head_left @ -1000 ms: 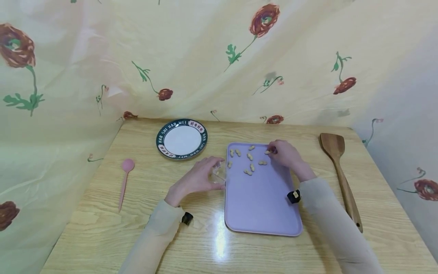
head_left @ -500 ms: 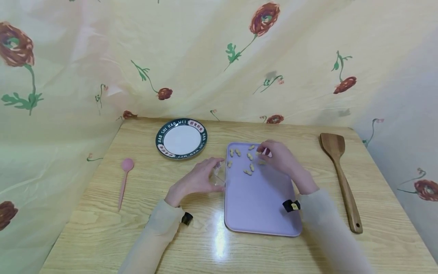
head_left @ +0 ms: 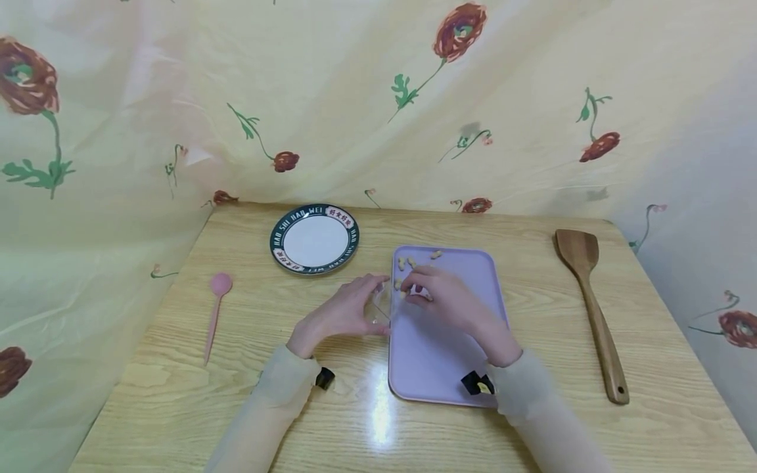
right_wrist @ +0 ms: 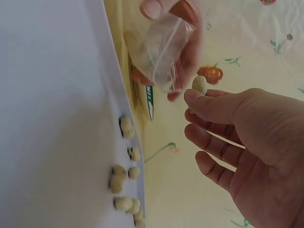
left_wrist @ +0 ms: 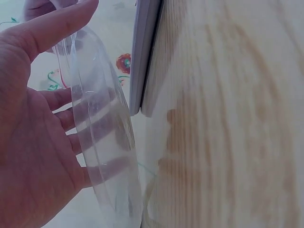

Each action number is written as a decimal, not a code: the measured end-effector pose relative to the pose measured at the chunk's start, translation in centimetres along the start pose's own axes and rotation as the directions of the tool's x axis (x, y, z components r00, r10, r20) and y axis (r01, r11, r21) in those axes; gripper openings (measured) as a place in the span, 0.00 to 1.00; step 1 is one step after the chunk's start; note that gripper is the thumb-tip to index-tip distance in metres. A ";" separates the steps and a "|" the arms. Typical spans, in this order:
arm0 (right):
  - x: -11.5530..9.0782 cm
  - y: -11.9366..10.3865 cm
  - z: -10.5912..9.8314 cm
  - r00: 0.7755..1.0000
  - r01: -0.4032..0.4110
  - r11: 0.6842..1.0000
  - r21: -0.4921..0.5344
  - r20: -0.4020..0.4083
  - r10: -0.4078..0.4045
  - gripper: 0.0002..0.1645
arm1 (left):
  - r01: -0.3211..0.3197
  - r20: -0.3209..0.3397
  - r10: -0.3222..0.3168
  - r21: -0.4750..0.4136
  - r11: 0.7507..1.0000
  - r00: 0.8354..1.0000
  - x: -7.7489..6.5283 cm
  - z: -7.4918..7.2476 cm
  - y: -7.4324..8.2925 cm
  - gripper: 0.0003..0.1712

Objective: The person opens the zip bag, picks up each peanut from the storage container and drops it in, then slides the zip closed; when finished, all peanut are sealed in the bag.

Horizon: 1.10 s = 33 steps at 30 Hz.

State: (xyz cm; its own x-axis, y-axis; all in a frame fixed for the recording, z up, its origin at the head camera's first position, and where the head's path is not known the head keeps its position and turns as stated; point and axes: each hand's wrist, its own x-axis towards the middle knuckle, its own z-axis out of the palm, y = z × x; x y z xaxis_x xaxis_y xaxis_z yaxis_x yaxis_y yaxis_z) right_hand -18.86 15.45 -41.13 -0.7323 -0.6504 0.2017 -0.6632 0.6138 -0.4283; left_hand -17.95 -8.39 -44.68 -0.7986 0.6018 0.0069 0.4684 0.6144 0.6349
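My left hand [head_left: 337, 312] holds a clear plastic zip bag [left_wrist: 104, 123] at the left side of the lilac tray [head_left: 437, 361]. Thumb and fingers spread around the bag keep its mouth wide, facing the tray. Between thumb and index finger, my right hand [head_left: 452, 299] pinches a peanut [right_wrist: 200, 84] in its shell. That hand is above the tray's left part, close to the bag. Several more peanuts [right_wrist: 118, 179] lie on the tray near its far left corner; in the head view the right hand hides some of them.
Behind the left hand stands a white plate [head_left: 316, 242] with a dark lettered rim. A pink spoon [head_left: 217, 305] lies at the left, and a wooden spatula [head_left: 591, 309] lies right of the tray. Flowered cloth [head_left: 355, 98] hangs along the table's back edge.
From the tray's far right part, my right hand has carried the pinched peanut leftward and nearer, up to the bag. The left hand stays almost in place with the bag.
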 end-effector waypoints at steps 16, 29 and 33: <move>0.0 -0.7 2.0 0.994 0.102 0.995 -0.016 0.029 -0.101 0.12 | -0.005 0.012 0.004 0.020 1.000 1.000 -0.1 0.0 0.1 0.56; -0.3 -0.6 1.5 1.000 0.009 0.999 0.033 0.026 -0.010 0.12 | 0.009 0.010 -0.009 0.012 1.000 1.000 -0.1 0.0 -0.1 0.56; -0.5 0.6 0.8 0.999 -0.044 0.998 0.047 -0.012 0.045 0.12 | 0.015 0.007 -0.015 0.010 1.000 1.000 -0.1 0.0 -0.1 0.56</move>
State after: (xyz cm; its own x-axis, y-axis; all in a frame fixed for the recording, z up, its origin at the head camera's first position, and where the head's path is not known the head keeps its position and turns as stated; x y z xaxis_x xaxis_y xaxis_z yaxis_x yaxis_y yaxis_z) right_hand -18.74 15.80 -42.14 -0.7631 -0.6169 0.1930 -0.6222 0.6202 -0.4778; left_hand -17.94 -8.48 -44.78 -0.8028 0.5961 -0.0081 0.4601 0.6281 0.6275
